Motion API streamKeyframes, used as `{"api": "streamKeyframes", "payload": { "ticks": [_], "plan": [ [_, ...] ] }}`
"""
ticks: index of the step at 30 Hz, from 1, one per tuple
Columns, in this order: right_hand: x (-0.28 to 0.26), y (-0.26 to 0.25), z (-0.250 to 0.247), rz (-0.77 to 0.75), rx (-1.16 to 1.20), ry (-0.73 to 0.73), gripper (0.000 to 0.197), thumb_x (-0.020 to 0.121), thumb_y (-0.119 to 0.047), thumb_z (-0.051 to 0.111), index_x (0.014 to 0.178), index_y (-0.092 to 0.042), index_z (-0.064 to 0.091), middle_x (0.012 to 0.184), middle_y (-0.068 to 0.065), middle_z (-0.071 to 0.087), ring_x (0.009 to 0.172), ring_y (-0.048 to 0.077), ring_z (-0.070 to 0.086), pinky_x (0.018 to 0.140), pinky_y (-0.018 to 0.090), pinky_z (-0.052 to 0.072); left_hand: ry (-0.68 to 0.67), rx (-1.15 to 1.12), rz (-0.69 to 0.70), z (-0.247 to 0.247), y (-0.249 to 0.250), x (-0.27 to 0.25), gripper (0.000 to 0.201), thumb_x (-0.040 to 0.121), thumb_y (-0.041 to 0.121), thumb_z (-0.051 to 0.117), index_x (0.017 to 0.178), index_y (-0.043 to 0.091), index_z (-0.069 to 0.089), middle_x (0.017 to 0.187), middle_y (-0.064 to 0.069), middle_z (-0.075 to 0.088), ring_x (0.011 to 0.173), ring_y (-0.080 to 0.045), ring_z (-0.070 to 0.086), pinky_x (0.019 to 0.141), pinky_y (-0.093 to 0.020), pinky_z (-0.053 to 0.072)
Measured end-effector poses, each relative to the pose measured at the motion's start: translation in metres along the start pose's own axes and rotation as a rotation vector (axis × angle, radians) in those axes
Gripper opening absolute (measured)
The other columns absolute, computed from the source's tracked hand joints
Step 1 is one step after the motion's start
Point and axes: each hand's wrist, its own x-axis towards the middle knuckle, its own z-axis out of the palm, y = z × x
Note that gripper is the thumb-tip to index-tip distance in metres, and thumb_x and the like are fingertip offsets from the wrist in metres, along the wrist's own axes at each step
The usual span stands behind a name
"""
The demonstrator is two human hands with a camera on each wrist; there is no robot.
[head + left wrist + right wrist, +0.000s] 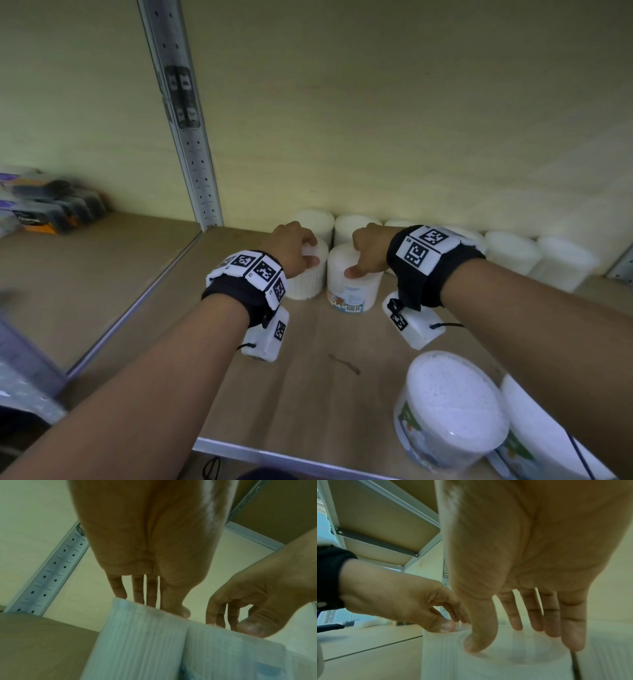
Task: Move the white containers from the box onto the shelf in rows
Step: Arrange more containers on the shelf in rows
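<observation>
Two white ribbed containers stand side by side on the wooden shelf (308, 394), just in front of a back row of white containers (510, 251). My left hand (308, 251) grips the lid of the left container (306, 281) from above, fingers over its far rim and thumb on the near side. My right hand (356, 255) grips the right container (352, 287), which has a printed label and barcode, the same way. In the left wrist view the left hand (161, 605) sits on its container (137, 635). The right wrist view shows my right hand (508, 638) over the round lid (496, 666).
Two more white containers (448, 411) with labels stand at the shelf's front right. A perforated metal upright (191, 137) rises at the left of this bay. Dark and orange boxes (51, 205) lie on the neighbouring shelf. A small brown scrap (344, 364) lies mid-shelf.
</observation>
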Motion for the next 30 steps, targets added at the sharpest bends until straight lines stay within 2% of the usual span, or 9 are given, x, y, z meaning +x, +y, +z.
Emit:
{"api": "streamKeyframes", "payload": {
  "ticks": [7,12,18,20,23,26,30],
  "plan": [
    [-0.0016,0.003,-0.0023,-0.049,0.001,0.007,0.061,0.088,-0.033,0.065,0.139,-0.006,0.043,0.139,0.012,0.047,0.125,0.027,0.05,0.099,0.033,0.044,-0.003,0.017,0.002,-0.0002,-0.0003,0.0003,0.046,0.09,0.033,0.061,0.132,0.018,0.051,0.135,-0.007,0.045,0.128,-0.025,0.041,0.107,-0.037,0.037],
    [-0.0021,0.0069,-0.0033,-0.086,0.047,-0.02,0.064,0.085,-0.016,0.069,0.142,-0.018,0.039,0.147,0.005,0.038,0.132,0.025,0.043,0.106,0.033,0.041,0.001,-0.002,0.002,-0.0002,-0.0001,-0.0005,0.047,0.09,0.032,0.061,0.133,0.017,0.051,0.136,-0.007,0.045,0.128,-0.024,0.041,0.107,-0.036,0.036],
    [-0.007,0.0068,-0.0045,-0.135,0.065,-0.008,0.066,0.085,0.001,0.061,0.144,-0.02,0.041,0.147,0.004,0.04,0.13,0.023,0.046,0.098,0.027,0.043,-0.002,-0.001,0.006,-0.0012,0.0003,-0.0014,0.047,0.09,0.033,0.061,0.133,0.017,0.051,0.136,-0.006,0.046,0.128,-0.024,0.042,0.107,-0.036,0.037],
    [-0.0066,0.0056,-0.0051,-0.136,0.079,-0.006,0.064,0.085,-0.003,0.062,0.144,-0.019,0.041,0.146,0.005,0.041,0.128,0.024,0.047,0.095,0.028,0.044,-0.001,-0.001,0.005,-0.0014,0.0005,-0.0014,0.047,0.09,0.033,0.061,0.133,0.017,0.051,0.136,-0.006,0.046,0.128,-0.024,0.042,0.106,-0.036,0.037],
    [-0.0056,0.0031,-0.0051,-0.12,0.093,0.032,0.061,0.088,-0.021,0.065,0.143,-0.015,0.04,0.143,0.007,0.044,0.127,0.024,0.048,0.097,0.029,0.043,0.003,0.005,0.007,-0.0014,0.0005,-0.0013,0.047,0.09,0.033,0.061,0.133,0.017,0.052,0.136,-0.006,0.046,0.128,-0.024,0.042,0.105,-0.035,0.037],
    [-0.003,0.0023,-0.0022,-0.082,0.042,0.008,0.065,0.088,-0.037,0.064,0.143,-0.011,0.04,0.141,0.008,0.046,0.126,0.024,0.049,0.099,0.032,0.043,0.008,0.006,0.011,-0.0006,0.0001,-0.0011,0.046,0.09,0.033,0.061,0.132,0.017,0.052,0.135,-0.007,0.046,0.127,-0.025,0.043,0.105,-0.035,0.037],
    [0.001,0.0008,-0.0011,-0.072,0.016,0.001,0.061,0.087,-0.038,0.065,0.137,-0.007,0.047,0.135,0.011,0.053,0.121,0.026,0.054,0.098,0.034,0.047,0.01,-0.002,0.015,0.0009,-0.0013,-0.0005,0.046,0.09,0.032,0.061,0.132,0.017,0.052,0.134,-0.007,0.047,0.127,-0.025,0.042,0.105,-0.035,0.037]
  ]
}}
